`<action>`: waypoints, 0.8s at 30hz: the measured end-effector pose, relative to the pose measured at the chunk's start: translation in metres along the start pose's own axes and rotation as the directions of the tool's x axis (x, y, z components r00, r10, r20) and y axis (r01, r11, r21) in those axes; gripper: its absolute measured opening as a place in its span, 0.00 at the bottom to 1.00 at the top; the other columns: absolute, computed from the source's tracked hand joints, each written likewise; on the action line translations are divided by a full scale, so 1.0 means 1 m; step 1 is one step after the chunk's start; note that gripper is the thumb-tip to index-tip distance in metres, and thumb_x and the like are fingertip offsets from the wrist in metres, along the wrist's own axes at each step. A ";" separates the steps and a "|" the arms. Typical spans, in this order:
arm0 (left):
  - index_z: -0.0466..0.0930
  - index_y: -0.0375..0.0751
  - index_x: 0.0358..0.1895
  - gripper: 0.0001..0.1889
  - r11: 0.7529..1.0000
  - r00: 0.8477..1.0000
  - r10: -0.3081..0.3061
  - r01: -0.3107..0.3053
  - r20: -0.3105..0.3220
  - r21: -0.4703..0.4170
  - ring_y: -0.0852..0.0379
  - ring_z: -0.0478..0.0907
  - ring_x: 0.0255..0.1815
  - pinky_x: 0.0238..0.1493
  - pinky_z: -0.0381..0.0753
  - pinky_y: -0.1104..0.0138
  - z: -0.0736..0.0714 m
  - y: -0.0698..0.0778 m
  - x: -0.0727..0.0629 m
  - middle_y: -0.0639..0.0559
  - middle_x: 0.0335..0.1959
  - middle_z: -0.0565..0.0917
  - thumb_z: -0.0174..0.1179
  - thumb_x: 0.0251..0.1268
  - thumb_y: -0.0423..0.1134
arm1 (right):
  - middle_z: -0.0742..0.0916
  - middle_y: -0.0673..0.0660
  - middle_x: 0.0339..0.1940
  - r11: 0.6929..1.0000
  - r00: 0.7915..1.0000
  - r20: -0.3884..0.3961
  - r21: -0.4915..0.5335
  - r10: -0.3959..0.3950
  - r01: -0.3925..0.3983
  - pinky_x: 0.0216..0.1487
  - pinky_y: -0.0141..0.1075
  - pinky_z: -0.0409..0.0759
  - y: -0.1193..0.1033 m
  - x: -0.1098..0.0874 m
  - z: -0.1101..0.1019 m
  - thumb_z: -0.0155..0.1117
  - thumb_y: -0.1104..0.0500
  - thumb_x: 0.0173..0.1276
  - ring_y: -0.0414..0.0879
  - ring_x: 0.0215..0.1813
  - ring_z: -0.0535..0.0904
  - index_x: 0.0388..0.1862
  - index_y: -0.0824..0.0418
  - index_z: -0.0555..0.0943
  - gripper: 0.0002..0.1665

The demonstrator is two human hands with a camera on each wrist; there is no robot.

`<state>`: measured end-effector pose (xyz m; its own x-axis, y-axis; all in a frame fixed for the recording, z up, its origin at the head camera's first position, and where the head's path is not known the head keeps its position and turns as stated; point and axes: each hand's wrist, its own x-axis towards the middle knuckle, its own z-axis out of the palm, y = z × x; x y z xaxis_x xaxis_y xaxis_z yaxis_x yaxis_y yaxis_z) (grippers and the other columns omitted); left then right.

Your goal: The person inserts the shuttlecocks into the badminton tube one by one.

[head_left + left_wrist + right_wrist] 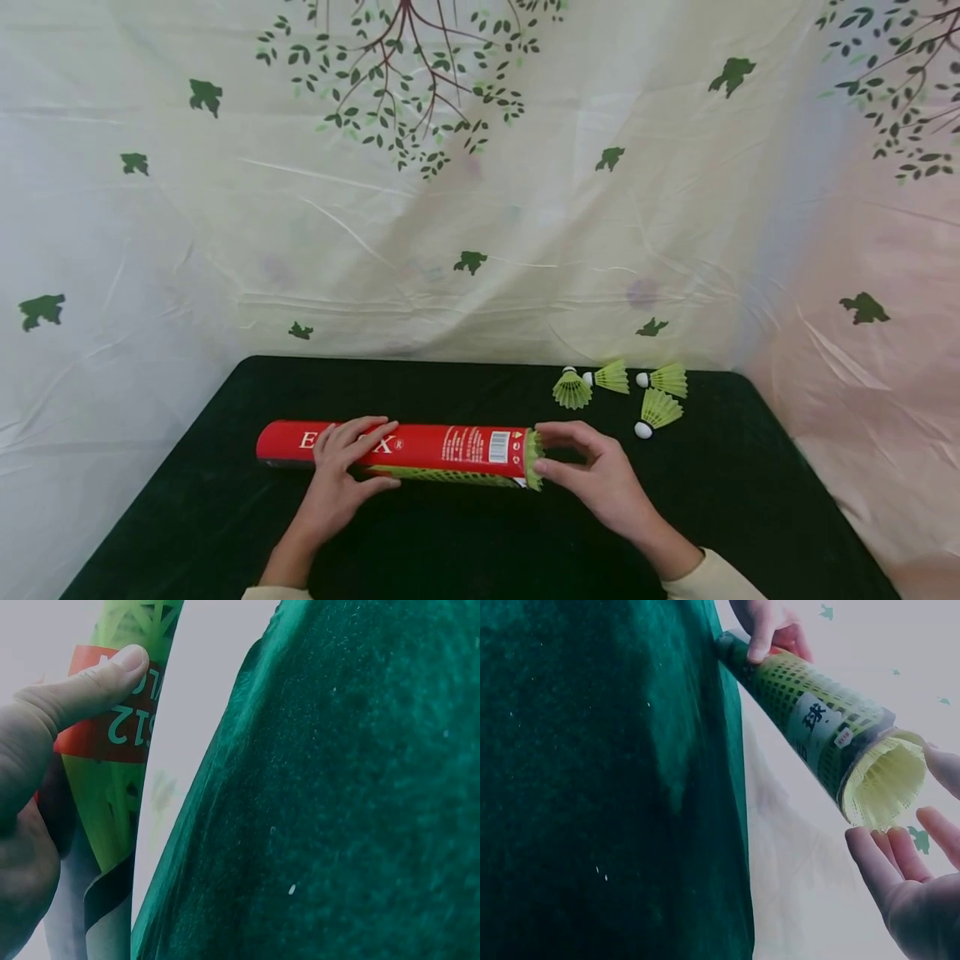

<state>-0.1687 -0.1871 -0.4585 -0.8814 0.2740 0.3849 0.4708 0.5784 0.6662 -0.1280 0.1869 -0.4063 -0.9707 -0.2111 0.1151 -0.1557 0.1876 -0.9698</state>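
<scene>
A red shuttlecock tube lies sideways over the dark green table, its green mesh-patterned side showing below. My left hand grips it left of the middle, its thumb across an orange band in the left wrist view. At the tube's right end, the yellow-green skirt of a shuttlecock sticks out a little. My right hand is at that skirt, thumb and fingers on its edge at opposite sides. The right wrist view looks into the hollow skirt; its cork is hidden inside the tube.
Several loose yellow-green shuttlecocks with white corks lie at the table's back right, among them one nearest the tube and one in front. Behind the dark green tabletop hangs a pale curtain with leaf prints.
</scene>
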 end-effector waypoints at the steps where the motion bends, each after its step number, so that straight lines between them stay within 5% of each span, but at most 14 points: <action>1: 0.74 0.64 0.69 0.42 1.000 1.000 -0.002 0.002 0.001 -0.001 0.46 0.60 0.69 0.68 0.39 0.35 0.000 0.000 0.000 0.51 0.69 0.71 0.80 0.46 0.38 | 0.82 0.55 0.59 1.000 1.000 0.006 0.006 0.001 -0.001 0.53 0.42 0.82 0.000 0.000 0.001 0.74 0.56 0.64 0.55 0.61 0.77 0.63 0.54 0.80 0.27; 24: 0.74 0.65 0.69 0.43 1.000 1.000 0.008 -0.008 0.000 -0.002 0.46 0.61 0.68 0.67 0.39 0.35 0.000 -0.002 0.000 0.52 0.69 0.71 0.81 0.45 0.38 | 0.75 0.60 0.65 0.994 0.995 0.090 0.106 -0.034 0.024 0.58 0.41 0.79 0.005 -0.001 -0.005 0.73 0.62 0.63 0.61 0.66 0.73 0.67 0.56 0.75 0.33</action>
<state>-0.1693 -0.1883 -0.4597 -0.8777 0.2783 0.3900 0.4776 0.5745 0.6647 -0.1285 0.1925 -0.4098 -0.9445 -0.3026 0.1279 -0.1588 0.0799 -0.9841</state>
